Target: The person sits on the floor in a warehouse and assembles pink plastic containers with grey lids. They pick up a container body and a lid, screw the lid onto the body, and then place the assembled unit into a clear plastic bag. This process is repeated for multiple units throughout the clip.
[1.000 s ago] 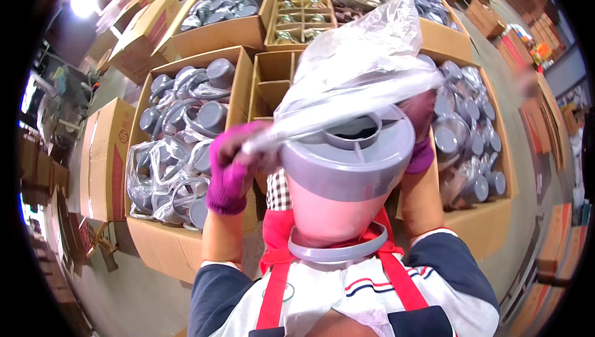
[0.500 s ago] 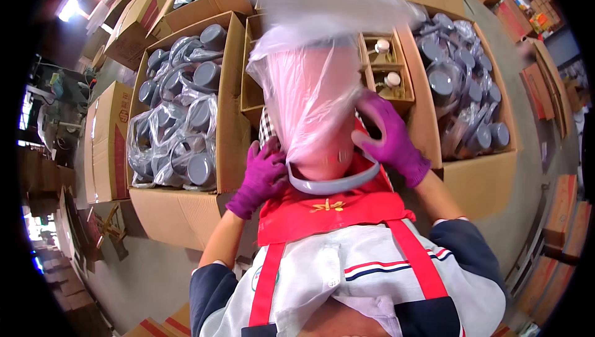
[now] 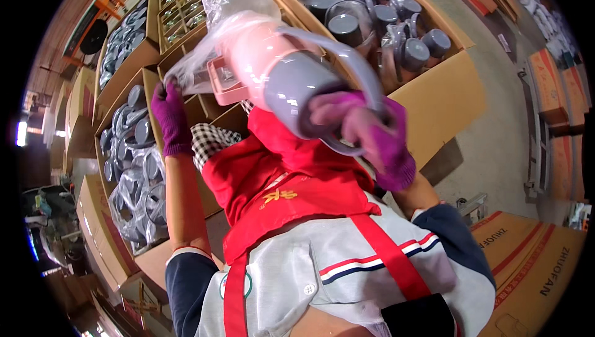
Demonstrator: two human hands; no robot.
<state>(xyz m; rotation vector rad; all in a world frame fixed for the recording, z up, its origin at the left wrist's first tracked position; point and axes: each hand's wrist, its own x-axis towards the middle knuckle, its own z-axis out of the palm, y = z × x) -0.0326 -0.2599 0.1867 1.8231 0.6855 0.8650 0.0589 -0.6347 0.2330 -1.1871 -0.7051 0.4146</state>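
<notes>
A pink thermos jug point(image 3: 251, 48) with a grey end, a pink side handle point(image 3: 226, 83) and a long curved grey handle point(image 3: 350, 58) lies tilted above my lap. A clear plastic bag point(image 3: 238, 2) covers its far end and trails to the left. My left hand point(image 3: 170, 114), in a purple glove, has its fingers closed on the bag's loose edge. At the jug's grey near end, my gloved right hand point(image 3: 378, 138) grips around the base of the grey handle; its fingers are partly smeared by motion.
A carton point(image 3: 449, 79) of grey-capped jugs in plastic stands at the right, and another such carton point(image 3: 162, 169) at the left. Behind is a divided carton point(image 3: 176, 5) holding small items. A closed carton point(image 3: 527, 269) sits at the lower right.
The jug has tipped over, swinging its grey end toward my right hand. My left hand has moved from beside the jug to the bag's edge. The whole view has turned.
</notes>
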